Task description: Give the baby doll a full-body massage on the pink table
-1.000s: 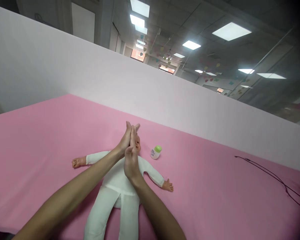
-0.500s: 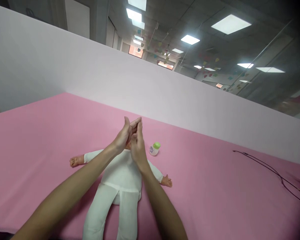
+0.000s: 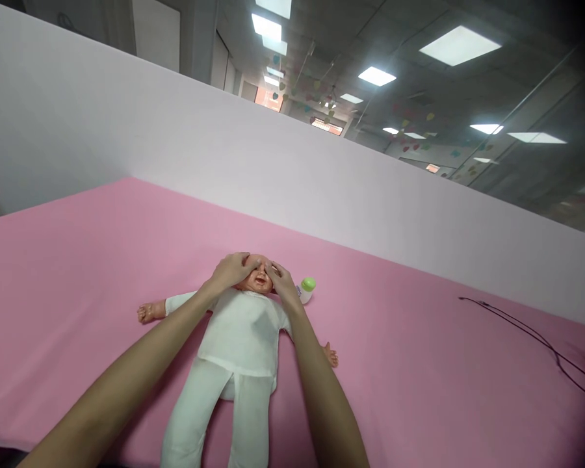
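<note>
Now parted from the palm-to-palm press of a moment ago, the left hand is curved, loosely spread, against one side of the head of the doll, which is laid face up on the pink-covered desk; the right hand is curved against the other side, the green-capped bottle partly hidden beyond it. Nothing is seen pinched, and with thumbs brought near the eyes, work seems centred on the upper face.

Looks like a training room or classroom, judging by the doll laid out on a pink-covered table. Stretches away beyond a white partition, under ceiling panel lights and small coloured decorations.
</note>
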### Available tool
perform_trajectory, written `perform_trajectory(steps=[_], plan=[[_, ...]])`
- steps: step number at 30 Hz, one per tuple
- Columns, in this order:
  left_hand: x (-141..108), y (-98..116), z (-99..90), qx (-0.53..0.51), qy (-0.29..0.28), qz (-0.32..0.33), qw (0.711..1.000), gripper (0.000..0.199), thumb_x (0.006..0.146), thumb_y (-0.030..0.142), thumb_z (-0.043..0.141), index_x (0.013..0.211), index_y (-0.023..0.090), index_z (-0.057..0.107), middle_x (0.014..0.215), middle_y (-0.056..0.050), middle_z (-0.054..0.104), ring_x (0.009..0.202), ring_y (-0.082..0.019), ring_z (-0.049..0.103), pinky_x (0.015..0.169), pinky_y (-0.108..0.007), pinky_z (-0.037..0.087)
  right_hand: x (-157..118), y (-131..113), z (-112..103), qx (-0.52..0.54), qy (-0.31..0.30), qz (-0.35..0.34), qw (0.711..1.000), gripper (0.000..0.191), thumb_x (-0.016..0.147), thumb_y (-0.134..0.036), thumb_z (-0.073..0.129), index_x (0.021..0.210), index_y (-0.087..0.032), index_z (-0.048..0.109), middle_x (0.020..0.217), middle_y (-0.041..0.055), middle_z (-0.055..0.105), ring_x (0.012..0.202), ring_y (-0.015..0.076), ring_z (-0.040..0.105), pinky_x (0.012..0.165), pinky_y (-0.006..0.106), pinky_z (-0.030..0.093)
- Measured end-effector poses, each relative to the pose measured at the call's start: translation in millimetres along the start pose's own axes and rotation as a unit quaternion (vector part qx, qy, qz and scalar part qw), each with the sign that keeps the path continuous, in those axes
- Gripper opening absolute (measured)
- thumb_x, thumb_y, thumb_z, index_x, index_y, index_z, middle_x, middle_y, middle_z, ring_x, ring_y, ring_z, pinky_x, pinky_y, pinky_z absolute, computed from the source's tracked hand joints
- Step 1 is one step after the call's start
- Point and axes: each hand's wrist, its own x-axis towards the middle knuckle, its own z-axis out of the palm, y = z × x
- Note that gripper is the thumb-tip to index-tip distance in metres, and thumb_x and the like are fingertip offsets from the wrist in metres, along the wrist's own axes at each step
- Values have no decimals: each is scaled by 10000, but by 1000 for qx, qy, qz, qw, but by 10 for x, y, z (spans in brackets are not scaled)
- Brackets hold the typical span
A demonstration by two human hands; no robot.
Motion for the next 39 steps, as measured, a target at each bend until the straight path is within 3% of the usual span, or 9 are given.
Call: perform_trajectory(steps=[4,9,12,18,24,30,35,37,39], plan=[[28,-37,-3,-17,5,2,1000,439,892,584,575,661,219,497,646,4,559,620,-168,489,611,-296,278,-11,5,-8,-9,18,19,1000,536,877,-690,583,1033,-200,734,1014,70,758,975,229,673,862,341,550],[71,-101,9,-46,3,9,999,424,963,497,432,672,215,559,661,-11,597,639,-181,502,613,-299,291,-25,15,-23,-21,34,53,998,608,875,-749,518,1004,-195,735,901,48,743,868,228,664,728,335,562],[80,-132,18,-58,3,6,998,464,979,478,380,624,214,520,621,-11,570,613,-176,482,600,-305,284,-23,-26,-16,-23,28,34,999,586,842,-736,590,1014,-198,743,946,53,752,931,232,668,773,331,564],[66,-126,29,-61,7,3,998,520,845,624,618,596,216,413,559,54,373,554,-126,355,572,-290,228,-21,-59,2,-4,16,17,1000,536,825,-676,666,1037,-191,752,1029,74,763,994,234,674,858,336,552],[74,-133,17,-70,7,13,997,467,966,507,408,601,216,425,565,26,436,574,-148,401,578,-304,254,-31,-16,-10,-28,40,40,998,582,871,-730,548,999,-197,743,910,45,747,907,231,660,756,330,559],[55,-117,6,-54,-12,12,998,495,879,610,576,617,209,447,571,50,407,563,-128,375,577,-283,259,-41,-70,6,-19,8,-4,1000,534,861,-694,613,1028,-203,741,960,50,742,930,214,650,820,318,534],[38,-51,-99,7,-30,-3,1000,466,997,511,370,703,211,572,674,-17,610,645,-183,534,613,-295,324,-90,-162,-44,-73,7,-19,997,556,946,-691,472,907,-191,711,816,15,687,803,197,605,774,332,513],[18,-6,-205,40,-51,24,998,470,1001,524,359,789,213,640,789,-56,687,726,-213,597,633,-301,351,-132,-246,-111,-106,-25,-31,994,521,962,-662,480,965,-198,717,891,23,707,849,203,617,812,344,513],[-11,43,-316,45,-94,69,992,451,969,590,426,942,222,684,926,-75,726,810,-234,639,650,-298,378,-178,-343,-190,-133,-72,-25,988,483,924,-629,592,1154,-222,709,1098,53,726,986,225,644,886,362,520]])
